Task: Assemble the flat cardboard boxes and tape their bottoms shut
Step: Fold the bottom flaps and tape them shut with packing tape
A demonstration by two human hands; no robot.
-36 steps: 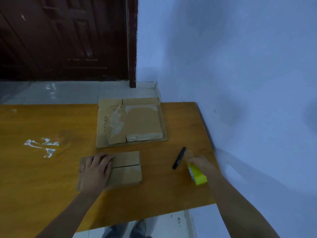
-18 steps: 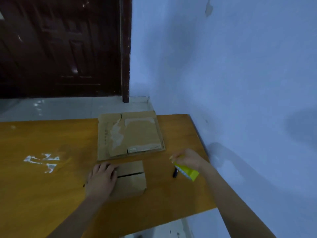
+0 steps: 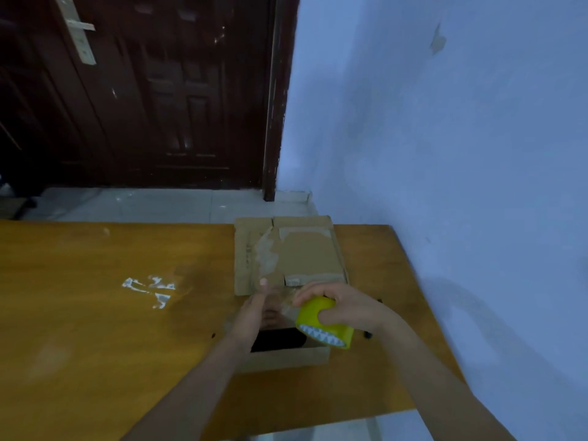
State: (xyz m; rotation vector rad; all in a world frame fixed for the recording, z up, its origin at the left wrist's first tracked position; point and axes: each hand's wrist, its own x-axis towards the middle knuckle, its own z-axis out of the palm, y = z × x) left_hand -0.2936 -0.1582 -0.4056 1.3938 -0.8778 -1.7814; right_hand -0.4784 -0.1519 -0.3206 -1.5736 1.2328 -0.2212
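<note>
Right hand [image 3: 346, 305] grips tape roll [image 3: 324, 326] over box [image 3: 286, 356] — table edge [image 3: 318, 423] near.

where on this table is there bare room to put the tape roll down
The widest bare patch is the table left of the left hand, around the white scraps. A narrower strip lies along the near edge, in front of the small box. It is crowded by the wall, around the flat cardboard, right hand, tape roll.

Your wooden table [image 3: 95, 329] carries white scraps of residue [image 3: 149, 289] left of centre. Beyond it you face a dark door [image 3: 143, 90] with a metal handle plate [image 3: 78, 30], beside a blue wall [image 3: 445, 138].
</note>
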